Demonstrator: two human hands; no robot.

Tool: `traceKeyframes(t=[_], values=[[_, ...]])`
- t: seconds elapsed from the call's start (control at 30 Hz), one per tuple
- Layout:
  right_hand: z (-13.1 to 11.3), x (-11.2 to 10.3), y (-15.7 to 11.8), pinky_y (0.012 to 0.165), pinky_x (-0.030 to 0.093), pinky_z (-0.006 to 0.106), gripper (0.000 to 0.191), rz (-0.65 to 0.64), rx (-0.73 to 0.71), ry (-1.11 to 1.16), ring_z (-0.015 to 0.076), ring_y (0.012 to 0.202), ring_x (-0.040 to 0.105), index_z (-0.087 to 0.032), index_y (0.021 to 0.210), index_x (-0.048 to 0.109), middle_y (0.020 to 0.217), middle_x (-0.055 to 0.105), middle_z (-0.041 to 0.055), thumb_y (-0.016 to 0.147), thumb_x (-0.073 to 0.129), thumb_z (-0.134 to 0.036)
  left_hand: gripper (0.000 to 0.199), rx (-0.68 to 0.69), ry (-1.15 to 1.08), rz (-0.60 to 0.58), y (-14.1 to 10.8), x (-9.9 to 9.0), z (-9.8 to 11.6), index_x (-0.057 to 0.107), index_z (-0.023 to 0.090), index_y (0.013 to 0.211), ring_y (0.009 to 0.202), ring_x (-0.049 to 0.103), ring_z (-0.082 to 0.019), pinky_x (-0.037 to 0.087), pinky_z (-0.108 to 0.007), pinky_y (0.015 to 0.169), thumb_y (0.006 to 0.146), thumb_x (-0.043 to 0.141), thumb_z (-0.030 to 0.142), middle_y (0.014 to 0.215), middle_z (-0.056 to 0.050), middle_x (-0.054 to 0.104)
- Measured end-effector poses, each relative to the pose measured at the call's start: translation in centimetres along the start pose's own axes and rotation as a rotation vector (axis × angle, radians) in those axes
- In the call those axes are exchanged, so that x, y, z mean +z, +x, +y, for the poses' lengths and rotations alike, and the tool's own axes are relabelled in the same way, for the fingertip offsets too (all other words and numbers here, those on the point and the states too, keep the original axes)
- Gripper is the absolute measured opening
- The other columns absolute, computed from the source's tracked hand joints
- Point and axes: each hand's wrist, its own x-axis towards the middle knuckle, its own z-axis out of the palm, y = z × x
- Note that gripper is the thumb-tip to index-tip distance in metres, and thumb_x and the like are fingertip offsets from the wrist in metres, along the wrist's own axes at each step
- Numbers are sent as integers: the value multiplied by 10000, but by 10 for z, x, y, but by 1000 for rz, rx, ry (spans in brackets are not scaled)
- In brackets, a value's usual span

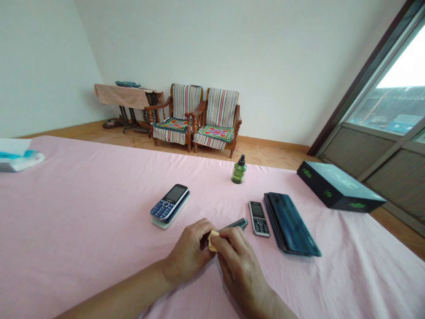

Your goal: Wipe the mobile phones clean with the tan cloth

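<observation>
My left hand [192, 248] and my right hand [237, 257] meet low in the middle of the view, over the pink cloth [83, 212]. A small yellowish cloth [213, 241] is pinched in my right hand's fingers. My left hand is closed round a slim dark phone [239, 223], whose far end sticks out behind my right hand; the rest of it is hidden. To the left, a blue keypad phone [169, 201] lies on a pale device. On the right, a small black keypad phone [259, 218] lies beside stacked dark blue smartphones [294, 223].
A green spray bottle [239, 170] stands near the far edge. A black box [338, 186] is at the far right, and a white and blue packet [20, 159] at the far left. Two wooden chairs [217, 110] stand by the wall.
</observation>
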Motion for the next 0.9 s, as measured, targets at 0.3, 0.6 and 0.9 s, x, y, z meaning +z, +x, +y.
traceKeyframes(t=[0.3, 0.6, 0.9], values=[[33, -14, 0, 737, 505, 322, 245, 201, 219, -31, 187, 830, 583, -200, 985, 639, 885, 578, 57, 890, 456, -69, 64, -78, 80, -7, 1, 0, 2, 616, 169, 724, 643, 529, -143, 373, -229, 579, 731, 668, 133, 704, 11, 561], [43, -19, 0, 636, 465, 279, 127, 306, 421, -25, 174, 727, 578, -178, 873, 627, 819, 592, 47, 901, 511, -220, 90, -60, 121, -9, 0, -2, 1, 593, 171, 730, 687, 548, -163, 369, -242, 619, 763, 674, 152, 731, 2, 583], [49, -21, 3, 539, 449, 277, 289, 344, 550, 7, 190, 634, 595, -160, 833, 675, 733, 625, 67, 883, 561, -421, 114, -75, 123, 9, 1, -2, 2, 588, 170, 707, 667, 541, -170, 362, -245, 598, 774, 672, 209, 711, -4, 583]])
